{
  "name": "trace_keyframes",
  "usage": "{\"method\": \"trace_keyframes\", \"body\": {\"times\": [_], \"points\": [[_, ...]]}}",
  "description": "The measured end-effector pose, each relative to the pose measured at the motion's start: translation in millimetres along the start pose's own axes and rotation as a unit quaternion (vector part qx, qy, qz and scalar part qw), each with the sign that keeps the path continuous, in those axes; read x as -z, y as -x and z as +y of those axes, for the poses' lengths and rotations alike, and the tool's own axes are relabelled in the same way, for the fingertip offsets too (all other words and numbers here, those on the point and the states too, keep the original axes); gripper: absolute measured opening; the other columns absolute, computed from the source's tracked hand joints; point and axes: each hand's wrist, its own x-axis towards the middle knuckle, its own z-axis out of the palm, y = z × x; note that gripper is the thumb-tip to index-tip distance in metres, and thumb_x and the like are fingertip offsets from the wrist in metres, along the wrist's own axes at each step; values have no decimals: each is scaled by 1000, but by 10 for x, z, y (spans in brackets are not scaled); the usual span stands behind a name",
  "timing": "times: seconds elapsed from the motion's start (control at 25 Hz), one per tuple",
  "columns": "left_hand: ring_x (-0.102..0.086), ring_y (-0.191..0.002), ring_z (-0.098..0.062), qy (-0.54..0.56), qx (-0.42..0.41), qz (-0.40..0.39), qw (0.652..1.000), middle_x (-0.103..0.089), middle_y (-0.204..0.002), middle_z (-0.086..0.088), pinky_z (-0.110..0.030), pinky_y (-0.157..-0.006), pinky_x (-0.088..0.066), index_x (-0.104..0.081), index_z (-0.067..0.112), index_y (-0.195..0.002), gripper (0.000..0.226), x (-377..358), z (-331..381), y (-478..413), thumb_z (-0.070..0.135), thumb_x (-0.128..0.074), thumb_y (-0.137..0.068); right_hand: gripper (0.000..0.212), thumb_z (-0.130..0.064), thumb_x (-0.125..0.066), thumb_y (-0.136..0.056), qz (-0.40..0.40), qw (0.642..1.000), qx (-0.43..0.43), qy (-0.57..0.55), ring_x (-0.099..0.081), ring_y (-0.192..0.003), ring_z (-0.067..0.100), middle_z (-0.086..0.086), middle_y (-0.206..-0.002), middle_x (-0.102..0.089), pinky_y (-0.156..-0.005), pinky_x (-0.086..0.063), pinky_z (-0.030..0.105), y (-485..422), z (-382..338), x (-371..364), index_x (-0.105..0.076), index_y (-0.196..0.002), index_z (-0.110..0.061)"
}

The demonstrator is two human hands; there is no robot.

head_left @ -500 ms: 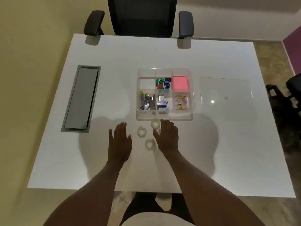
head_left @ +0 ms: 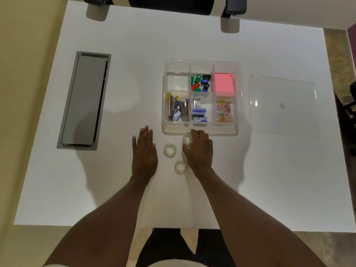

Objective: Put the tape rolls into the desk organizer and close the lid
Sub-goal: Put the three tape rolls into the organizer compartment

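Three clear tape rolls lie on the white desk in front of the clear desk organizer. My right hand has its fingers and thumb closed around the farthest tape roll, right at the organizer's near wall. A second tape roll lies flat between my hands. The third tape roll lies beside my right wrist. My left hand rests flat on the desk with fingers spread, holding nothing. The organizer's back left compartment holds nothing. The clear lid lies flat to the organizer's right.
The organizer's other compartments hold staplers, staple boxes, coloured clips, pink sticky notes and paper clips. A grey cable hatch is set into the desk at the left. A black office chair stands at the far edge.
My right hand has moved forward and closed its fingers around the farthest tape roll. The camera has moved closer to the desk. My left hand has stayed flat.
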Motion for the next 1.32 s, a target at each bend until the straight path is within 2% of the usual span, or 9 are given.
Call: {"method": "trace_keyframes", "body": {"times": [0.12, 0.32, 0.48, 0.68, 0.76, 0.88, 0.96, 1.16, 1.32], "points": [[-12, -163, -25, -30, 5, 12, 999, -20, -174, -10, -54, -132, -14, -24, 10, -163, 55, -11, -10, -1, 24, -19, -110, 41, -37, -67, -83, 12, 1000, 7, -9, -58, -101, 23, 3, -113, -60, -85, -49, 32, -19, -22, 4, -57, -118, -17], [-15, -163, -25, -43, 21, 11, 999, -25, -173, -9, -53, -132, -15, -28, 14, -162, 57, -12, 9, 7, 32, -15, -110, 54, -44, -71, -85, 52, 991, 68, -105, -57, -114, 21, 6, -126, -61, -99, -50, 32, 48, -168, 187, -55, -128, -15], [-16, -162, -25, -42, 25, 10, 999, -26, -172, -8, -54, -130, -18, -30, 15, -161, 56, -12, 19, 2, 34, -16, -111, 52, -35, -75, -85, 103, 975, 92, -172, -56, -118, 22, 8, -126, -61, -103, -50, 34, -407, -448, 387, -55, -128, -13], [-13, -163, -23, -44, 24, 11, 999, -22, -173, -7, -52, -131, -17, -27, 14, -163, 55, 4, 20, 3, 27, -28, -109, 50, -15, -72, -85, 85, 971, 83, -209, -50, -118, 22, 9, -131, -47, -93, -51, 26, -1360, -714, 630, -52, -131, -15], [-13, -163, -23, -41, 26, 9, 999, -23, -173, -7, -53, -131, -18, -28, 14, -162, 55, 1, 15, -12, 27, -30, -109, 51, -9, -71, -84, 54, 977, 77, -192, -51, -118, 25, 10, -130, -48, -91, -51, 29, -1737, -749, 629, -52, -132, -13], [-14, -163, -23, -35, 27, 5, 999, -23, -173, -6, -53, -130, -20, -29, 15, -162, 55, -2, 27, -17, 30, -28, -109, 46, -9, -70, -86, -31, 991, 66, -111, -53, -114, 30, 13, -125, -52, -89, -52, 43, -2162, -763, 525, -52, -129, -8], [-13, -163, -23, -35, 31, 5, 999, -22, -174, -6, -53, -130, -21, -27, 16, -163, 56, 5, 26, -15, 31, -26, -109, 42, -7, -66, -87, -62, 994, 70, -54, -54, -113, 31, 14, -123, -53, -88, -51, 43, -2306, -790, 429, -53, -126, -6], [-11, -163, -22, -39, 32, 2, 999, -20, -174, -5, -53, -130, -20, -28, 16, -163, 56, -11, 11, -15, 30, -30, -109, 39, 2, -63, -87, -61, 996, 67, -2, -55, -113, 31, 16, -122, -55, -82, -47, 36, -2445, -816, 245, -54, -125, -3], [-12, -163, -23, -46, 34, -5, 998, -19, -174, -5, -53, -131, -20, -27, 17, -163, 57, -19, 12, -19, 33, -27, -109, 35, 3, -63, -87, -28, 997, 57, -44, -56, -107, 29, 15, -119, -55, -75, -44, 33, -2389, -811, 253, -55, -120, -3]]}}
